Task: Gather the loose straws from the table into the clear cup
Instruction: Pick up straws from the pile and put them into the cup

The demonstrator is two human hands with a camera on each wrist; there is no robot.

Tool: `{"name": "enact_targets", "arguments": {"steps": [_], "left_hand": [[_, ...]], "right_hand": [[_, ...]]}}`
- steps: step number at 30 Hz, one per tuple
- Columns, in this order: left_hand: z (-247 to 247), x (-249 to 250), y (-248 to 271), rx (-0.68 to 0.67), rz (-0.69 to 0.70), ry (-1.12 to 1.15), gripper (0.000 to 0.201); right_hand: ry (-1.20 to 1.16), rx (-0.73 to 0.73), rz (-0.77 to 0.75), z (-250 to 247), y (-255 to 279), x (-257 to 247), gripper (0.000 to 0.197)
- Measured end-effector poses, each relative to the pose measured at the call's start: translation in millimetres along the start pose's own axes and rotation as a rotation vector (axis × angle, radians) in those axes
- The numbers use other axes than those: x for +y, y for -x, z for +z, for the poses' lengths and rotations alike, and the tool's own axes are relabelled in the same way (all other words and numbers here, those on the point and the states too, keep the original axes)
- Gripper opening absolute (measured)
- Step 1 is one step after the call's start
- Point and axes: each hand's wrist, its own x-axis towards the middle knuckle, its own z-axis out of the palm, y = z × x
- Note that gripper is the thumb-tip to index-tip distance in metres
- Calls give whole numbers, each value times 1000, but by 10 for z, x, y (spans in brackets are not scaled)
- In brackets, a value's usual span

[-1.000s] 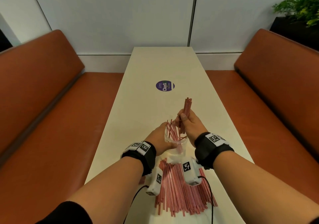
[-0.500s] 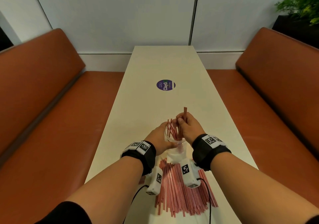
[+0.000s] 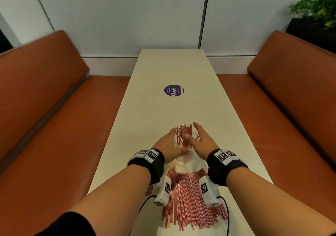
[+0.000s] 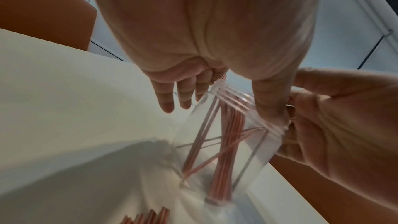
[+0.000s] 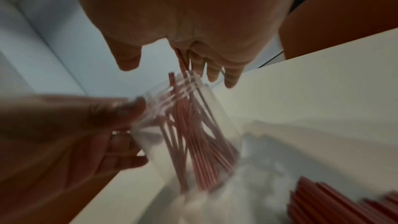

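The place looks like a café or canteen booth. A long, narrow cream table (image 3: pixel 163 112) runs between two padded benches in orange-brown leather, the left bench (image 3: pixel 45 108) and the right bench (image 3: pixel 291 99) facing each other. A round purple sticker (image 3: pixel 174 90) reading "ClayG" sits on the tabletop. Plain pale wall panels (image 3: pixel 118 17) close off the far end, and a green potted plant (image 3: pixel 316 8) stands behind the right bench.

Bare table (image 3: pixel 172 68) lies open beyond the cup (image 3: pixel 183 141); loose straws (image 3: pixel 189 199) crowd the near edge.
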Motion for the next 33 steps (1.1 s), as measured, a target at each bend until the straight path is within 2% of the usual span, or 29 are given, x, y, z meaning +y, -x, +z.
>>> {"name": "enact_targets", "arguments": {"steps": [2,5,7,10,13,15,17,23,25,27,29,31,33], "left_hand": [[15,-1,-30,3,-14,-5,101],[11,12,-49,13,-16,-13,101],[11,-13,-63,3,-21,-24,104],[18,-49,-72,2,-33,-45,104],[17,-45,-78,12,-27,-27,103],[11,-35,-80,12,-16,-20,99],[8,-46,-93,6,-14,-31,101],[-44,-25,-49,-16,13,-69,109],[-82,-50,10,51,-10,-13,111],[-108,-116,81,191,-56,-19,87],[-96,-166,188,237,-110,-119,51],[-15,-205,297,126,-168,-232,38],[98,-213,385,-14,-221,-324,45]], "right_hand": [[-29,-46,-4,40,10,-15,81],[-99,-42,25,44,-33,-10,102],[-68,-49,56,7,-82,48,107],[47,-56,91,-82,-138,124,88],[119,85,105,-134,-196,122,52],[74,171,131,-140,-236,108,39],[49,196,146,-139,-243,93,37],[116,150,156,-151,-182,74,51],[95,202,165,-169,-128,37,60],[101,262,168,-201,-19,20,61],[165,262,181,-208,126,76,58],[301,168,221,-173,297,183,61],[468,26,299,-101,467,289,76]]}}
